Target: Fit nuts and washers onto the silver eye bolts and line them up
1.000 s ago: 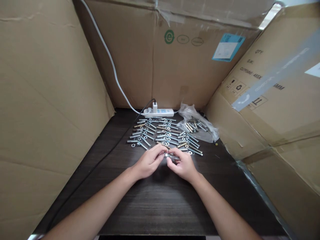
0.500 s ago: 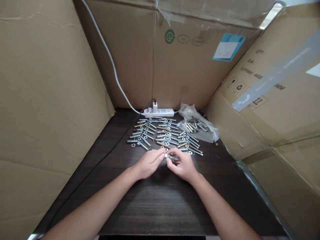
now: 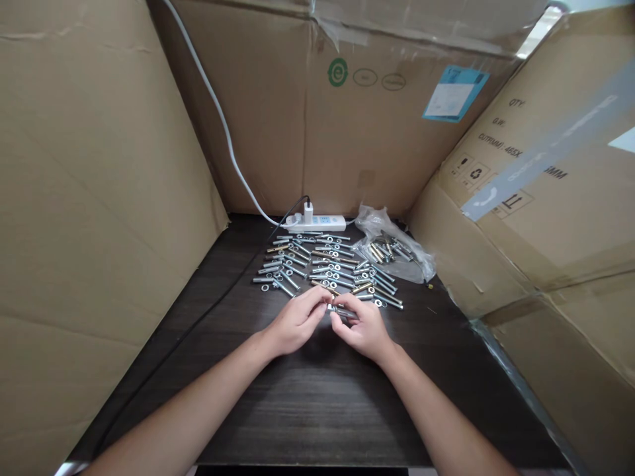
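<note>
Close together over the table, my two hands meet at a metal bolt [image 3: 346,313] with a sleeve, like an expansion bolt. My right hand [image 3: 366,328] is closed around it, thumb below and fingers above. The thumb and fingers of my left hand [image 3: 294,324] pinch at its left end, where a small shiny piece, perhaps a nut, shows between the fingertips. Just beyond my hands lie rows of silver and brassy bolts [image 3: 325,283], with loose washers [image 3: 333,285] among them. My fingers hide part of the nearest row.
A clear plastic bag [image 3: 419,263] with more bolts lies at the back right. Behind the rows stands a white power strip [image 3: 327,223] with a charger plugged in. A black cable [image 3: 218,301] crosses the dark table's left side. Cardboard walls [image 3: 258,119] enclose three sides.
My left fingers have shifted slightly up and curled more over the bolt's end. My right hand stays in place, holding the bolt.
</note>
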Tool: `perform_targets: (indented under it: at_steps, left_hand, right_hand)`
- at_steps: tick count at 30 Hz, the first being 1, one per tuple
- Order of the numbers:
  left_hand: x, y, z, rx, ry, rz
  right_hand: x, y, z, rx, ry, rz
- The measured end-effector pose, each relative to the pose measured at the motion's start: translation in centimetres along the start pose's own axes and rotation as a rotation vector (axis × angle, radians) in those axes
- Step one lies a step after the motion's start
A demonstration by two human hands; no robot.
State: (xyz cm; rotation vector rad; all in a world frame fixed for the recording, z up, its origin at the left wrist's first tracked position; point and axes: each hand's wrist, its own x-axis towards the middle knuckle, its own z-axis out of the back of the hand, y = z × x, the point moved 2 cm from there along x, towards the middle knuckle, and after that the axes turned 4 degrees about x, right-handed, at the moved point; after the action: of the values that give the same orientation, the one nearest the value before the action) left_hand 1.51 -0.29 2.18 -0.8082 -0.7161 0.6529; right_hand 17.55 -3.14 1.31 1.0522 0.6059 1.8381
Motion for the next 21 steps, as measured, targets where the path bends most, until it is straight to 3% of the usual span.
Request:
perform_targets:
  at_steps: [15, 21]
  left_hand:
    - [-0.04, 0.80, -0.20, 0.043, 0.092, 0.059]
    - [-0.07, 0.20, -0.09, 0.036, 0.059, 0.084]
  right_hand:
    - [0.00, 0.26, 0.04, -0.022, 0.000, 0.048]
    - [0.09, 0.31, -0.01, -0.021, -0.005, 0.040]
